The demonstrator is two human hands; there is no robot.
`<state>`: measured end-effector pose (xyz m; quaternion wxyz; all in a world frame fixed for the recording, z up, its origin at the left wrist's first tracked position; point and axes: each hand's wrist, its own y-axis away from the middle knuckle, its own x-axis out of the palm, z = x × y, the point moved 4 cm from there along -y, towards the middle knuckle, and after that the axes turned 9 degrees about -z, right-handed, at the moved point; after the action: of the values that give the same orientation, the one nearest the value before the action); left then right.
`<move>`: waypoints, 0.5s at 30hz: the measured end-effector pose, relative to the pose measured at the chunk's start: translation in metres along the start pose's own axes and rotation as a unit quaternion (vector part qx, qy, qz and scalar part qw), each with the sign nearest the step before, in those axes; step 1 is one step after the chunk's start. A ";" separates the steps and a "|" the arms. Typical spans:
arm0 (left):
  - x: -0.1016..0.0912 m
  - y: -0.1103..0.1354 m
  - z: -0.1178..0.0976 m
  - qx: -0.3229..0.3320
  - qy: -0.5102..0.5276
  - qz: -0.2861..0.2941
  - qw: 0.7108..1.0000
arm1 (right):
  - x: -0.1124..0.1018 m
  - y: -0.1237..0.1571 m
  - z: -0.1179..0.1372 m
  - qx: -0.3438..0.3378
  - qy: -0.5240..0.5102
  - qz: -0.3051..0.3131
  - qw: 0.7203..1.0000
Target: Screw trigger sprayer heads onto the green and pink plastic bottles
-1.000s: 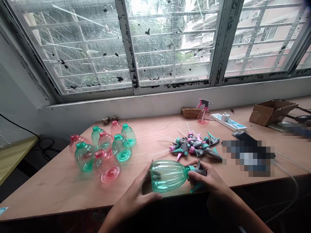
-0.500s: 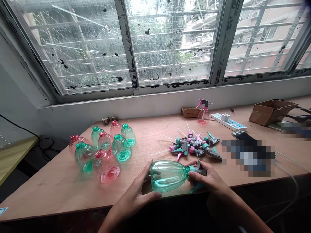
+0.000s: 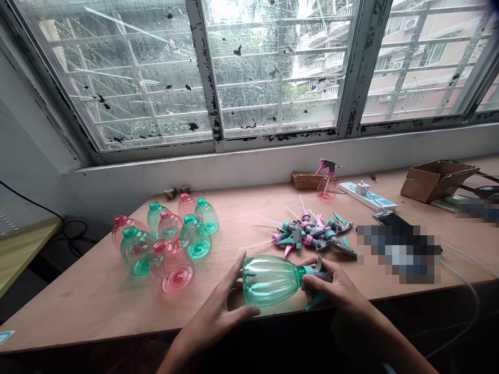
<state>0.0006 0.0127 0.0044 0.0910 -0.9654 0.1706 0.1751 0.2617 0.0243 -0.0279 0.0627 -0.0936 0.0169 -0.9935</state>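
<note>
A clear green plastic bottle (image 3: pixel 271 280) lies on its side in front of me, cupped at its base by my left hand (image 3: pixel 218 306). My right hand (image 3: pixel 335 291) grips a grey trigger sprayer head (image 3: pixel 323 275) with a teal collar at the bottle's neck. Several loose trigger sprayer heads (image 3: pixel 314 236) in grey, teal and pink, with thin clear tubes, lie in a heap beyond my right hand. Empty pink and green bottles (image 3: pixel 171 267) stand grouped to the left of my left hand.
The wooden table (image 3: pixel 78 311) runs along a barred window (image 3: pixel 273 67). At the back stand a pink spray bottle (image 3: pixel 327 186), a power strip (image 3: pixel 366 195) and a cardboard box (image 3: pixel 434 181). A phone (image 3: pixel 390 218) and a pixelated object (image 3: pixel 397 254) lie at the right.
</note>
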 end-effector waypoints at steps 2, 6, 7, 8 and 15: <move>0.003 0.001 -0.002 0.016 0.020 0.011 1.000 | 0.000 0.000 0.000 0.000 0.001 0.002 1.000; 0.005 0.002 -0.005 0.020 0.011 0.003 1.000 | -0.002 0.000 -0.001 0.001 0.021 0.000 1.000; 0.004 0.002 -0.005 0.012 0.006 -0.002 1.000 | -0.002 0.000 -0.001 0.001 0.025 0.001 1.000; 0.003 0.002 -0.005 0.004 0.000 -0.008 1.000 | -0.002 0.000 -0.001 0.002 0.028 0.002 1.000; 0.003 0.000 -0.004 0.021 0.003 0.007 1.000 | -0.001 0.001 -0.001 0.000 0.020 -0.003 1.000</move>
<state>0.0050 0.0109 0.0068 0.1097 -0.9627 0.1811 0.1687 0.2628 0.0238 -0.0291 0.0593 -0.0739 0.0180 -0.9953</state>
